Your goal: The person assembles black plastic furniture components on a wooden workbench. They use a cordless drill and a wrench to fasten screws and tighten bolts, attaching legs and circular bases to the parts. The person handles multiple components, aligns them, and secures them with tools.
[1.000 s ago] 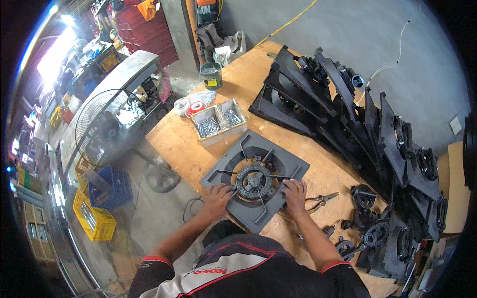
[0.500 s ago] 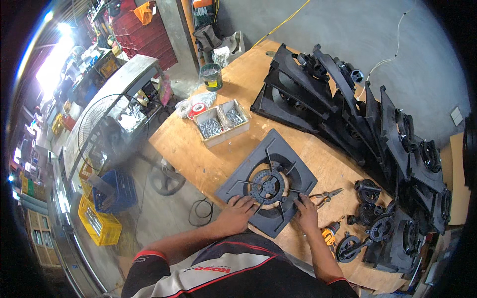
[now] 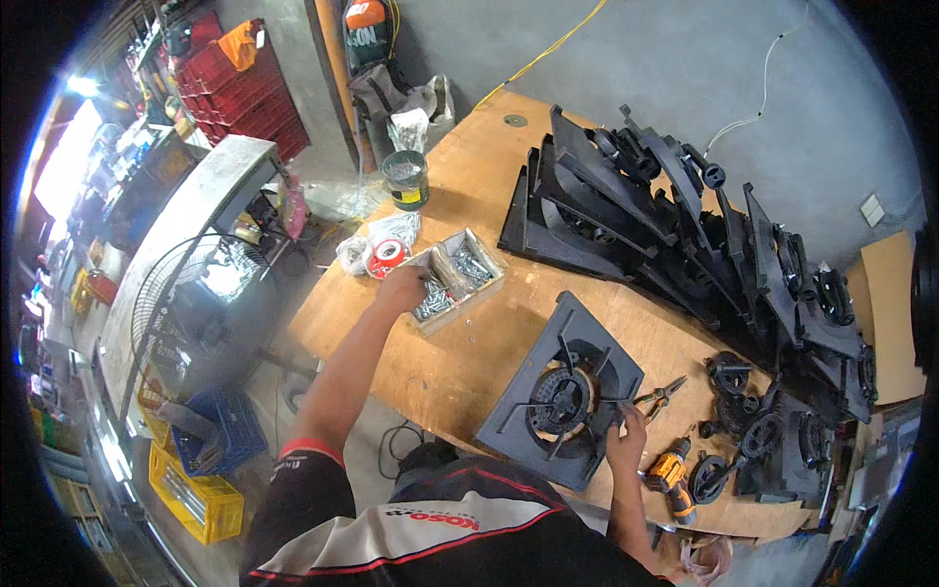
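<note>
My left hand (image 3: 403,290) reaches over the near wall of a two-part box (image 3: 452,319), its fingers bent down into the left compartment among loose screws (image 3: 431,301). The fingertips are hidden there, so what they pinch cannot be made out. A black square gas stove (image 3: 518,391) with a round burner (image 3: 561,399) in its middle lies tilted at the table's near edge. At its right side my right hand (image 3: 626,436) is closed on the stove's edge, thumb and fingers by a support arm. Pliers (image 3: 661,393) and an orange and black cordless drill (image 3: 671,474) lie just beyond that hand.
Stacked black stove bodies (image 3: 675,225) lean along the wall side of the wooden table (image 3: 391,362). Loose black burners (image 3: 729,377) lie at the right. A dark bucket (image 3: 406,181) and red-white tape roll (image 3: 387,256) stand near the box. A floor fan (image 3: 201,308) stands left.
My left hand has left the stove's front edge and gone up and left into the screw box. The stove has turned slightly, with my right hand still at its right side.
</note>
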### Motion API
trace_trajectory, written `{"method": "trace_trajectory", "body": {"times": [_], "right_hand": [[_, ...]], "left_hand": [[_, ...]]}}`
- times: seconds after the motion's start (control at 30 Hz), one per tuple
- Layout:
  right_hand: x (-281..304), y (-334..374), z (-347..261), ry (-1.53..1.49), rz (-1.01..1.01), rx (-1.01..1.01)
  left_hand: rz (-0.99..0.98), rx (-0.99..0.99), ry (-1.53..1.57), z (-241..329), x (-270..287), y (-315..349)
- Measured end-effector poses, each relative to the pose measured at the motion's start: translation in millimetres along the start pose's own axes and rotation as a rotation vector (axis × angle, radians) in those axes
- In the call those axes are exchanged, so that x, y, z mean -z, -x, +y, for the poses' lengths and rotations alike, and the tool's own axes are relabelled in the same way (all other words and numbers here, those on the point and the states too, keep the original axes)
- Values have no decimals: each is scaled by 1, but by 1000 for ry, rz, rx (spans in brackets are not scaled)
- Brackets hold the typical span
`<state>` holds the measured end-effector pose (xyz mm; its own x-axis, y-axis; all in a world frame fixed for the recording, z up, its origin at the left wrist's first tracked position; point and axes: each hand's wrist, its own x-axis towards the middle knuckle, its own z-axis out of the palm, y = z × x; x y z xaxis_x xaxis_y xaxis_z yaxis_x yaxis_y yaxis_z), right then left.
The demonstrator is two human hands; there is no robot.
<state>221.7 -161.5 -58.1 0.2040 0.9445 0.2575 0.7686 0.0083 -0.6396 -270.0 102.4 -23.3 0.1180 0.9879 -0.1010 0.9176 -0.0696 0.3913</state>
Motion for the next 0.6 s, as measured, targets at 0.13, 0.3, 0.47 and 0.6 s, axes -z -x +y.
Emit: {"method": "trace_trajectory", "body": {"times": [0.13,0.3,0.47,0.6], "right_hand": [[0,4,-28,24,125,-109],[12,37,-53,34,239,-283],[-2,74,-48,71,331,-339],[4,74,-67,75,366,-369]], "left_hand": [[-191,-107,-222,-1,-36,-35],[-226,-174,-179,-3,-47,-46],[-196,-209,-200,-24,-39,-56],[-133,-273,56,-39,-8,-53]]}}
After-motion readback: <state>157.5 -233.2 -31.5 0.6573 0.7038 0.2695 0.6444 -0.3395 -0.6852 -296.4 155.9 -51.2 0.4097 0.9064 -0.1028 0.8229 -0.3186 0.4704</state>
